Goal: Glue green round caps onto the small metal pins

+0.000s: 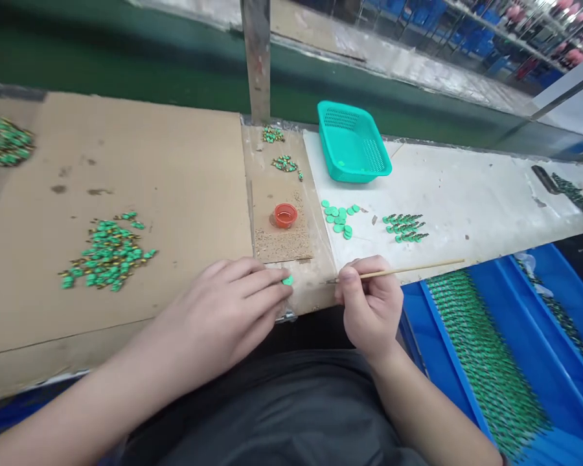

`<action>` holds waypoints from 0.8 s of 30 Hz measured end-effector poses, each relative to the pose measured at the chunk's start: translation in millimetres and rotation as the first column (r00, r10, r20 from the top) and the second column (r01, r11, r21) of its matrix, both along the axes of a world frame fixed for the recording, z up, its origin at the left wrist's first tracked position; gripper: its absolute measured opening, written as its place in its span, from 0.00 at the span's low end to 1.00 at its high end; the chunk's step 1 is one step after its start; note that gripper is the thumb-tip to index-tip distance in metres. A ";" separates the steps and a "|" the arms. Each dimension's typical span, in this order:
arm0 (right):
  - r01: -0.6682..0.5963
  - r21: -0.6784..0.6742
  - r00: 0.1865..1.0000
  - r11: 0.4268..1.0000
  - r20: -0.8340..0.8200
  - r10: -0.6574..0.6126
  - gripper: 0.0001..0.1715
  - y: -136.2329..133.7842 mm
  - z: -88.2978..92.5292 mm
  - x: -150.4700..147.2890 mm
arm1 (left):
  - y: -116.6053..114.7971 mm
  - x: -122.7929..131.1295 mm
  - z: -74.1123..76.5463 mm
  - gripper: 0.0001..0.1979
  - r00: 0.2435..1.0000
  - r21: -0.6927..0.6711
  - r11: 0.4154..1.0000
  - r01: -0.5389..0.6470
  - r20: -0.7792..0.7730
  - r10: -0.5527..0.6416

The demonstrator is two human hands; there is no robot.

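My left hand (233, 307) rests on the cardboard at the table's front edge, fingers pressed together pinching a small green disc (287, 280) at their tips. My right hand (372, 304) is closed round a thin wooden stick (412, 270); the stick's tip points left toward the disc, a short gap away. Beyond the hands sits a small red cap (285, 215) on a brown cork-like pad (282, 223). More green discs (339, 217) lie on the white surface, with a neat row of green-and-dark pieces (405, 228) beside them.
A teal plastic basket (352, 141) stands at the back. A heap of green-and-gold parts (107, 254) lies on the cardboard (140, 162) to the left. Blue trays (495, 362) filled with rows of green pieces sit low on the right. A metal post (256, 58) rises behind.
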State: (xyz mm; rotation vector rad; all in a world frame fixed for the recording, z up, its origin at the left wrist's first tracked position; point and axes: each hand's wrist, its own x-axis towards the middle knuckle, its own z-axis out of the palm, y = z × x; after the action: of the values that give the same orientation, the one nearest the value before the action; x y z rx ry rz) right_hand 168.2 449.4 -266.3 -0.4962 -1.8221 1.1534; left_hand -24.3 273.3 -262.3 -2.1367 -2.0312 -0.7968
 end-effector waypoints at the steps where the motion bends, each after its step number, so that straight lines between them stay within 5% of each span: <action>1: -0.005 -0.008 1.000 1.000 0.006 0.005 0.18 0.1 0.7 2.8 | 0.9 -4.2 2.6 0.14 0.999 -0.017 1.000 0.026 0.032 -0.026; 6: 0.047 0.010 0.999 0.999 0.025 -0.047 0.20 -3.5 11.5 17.2 | -11.2 -1.5 22.2 0.15 0.953 -0.084 0.993 0.078 0.298 -0.050; 10: -0.008 -0.126 0.999 0.992 0.036 0.013 0.17 2.8 5.2 20.4 | -49.7 -22.5 29.8 0.14 0.950 -0.197 0.957 -0.212 0.190 0.249; 12: -0.028 -0.137 0.994 0.990 0.101 0.042 0.22 7.3 -1.6 19.1 | -77.6 -55.9 41.9 0.15 0.849 -0.226 0.842 -0.489 0.101 0.519; 14: -0.079 -0.119 0.986 0.990 0.139 0.095 0.26 9.6 -7.0 18.0 | -104.6 -99.2 61.1 0.15 0.655 -0.239 0.639 -0.732 0.014 0.756; 17: -0.110 -0.146 0.980 0.983 0.147 0.131 0.27 6.9 -10.9 18.0 | -128.9 -162.5 88.9 0.19 0.432 -0.312 0.384 -0.869 -0.100 0.896; 20: -0.039 -0.247 0.979 0.968 0.186 0.087 0.26 -0.3 -11.7 19.3 | -127.3 -202.0 98.8 0.22 0.383 -0.405 0.288 -0.868 -0.177 0.906; 24: -0.037 -0.267 0.970 0.963 0.223 0.099 0.28 -4.2 -13.5 21.0 | -107.5 -222.3 88.2 0.23 0.363 -0.505 0.205 -0.838 -0.238 0.901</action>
State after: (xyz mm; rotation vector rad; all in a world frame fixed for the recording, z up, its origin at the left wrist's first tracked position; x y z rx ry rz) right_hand 189.2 445.2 -279.8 -0.7534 -1.9078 1.4442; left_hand -246.6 165.8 -174.1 -0.5425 -3.2080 -0.0802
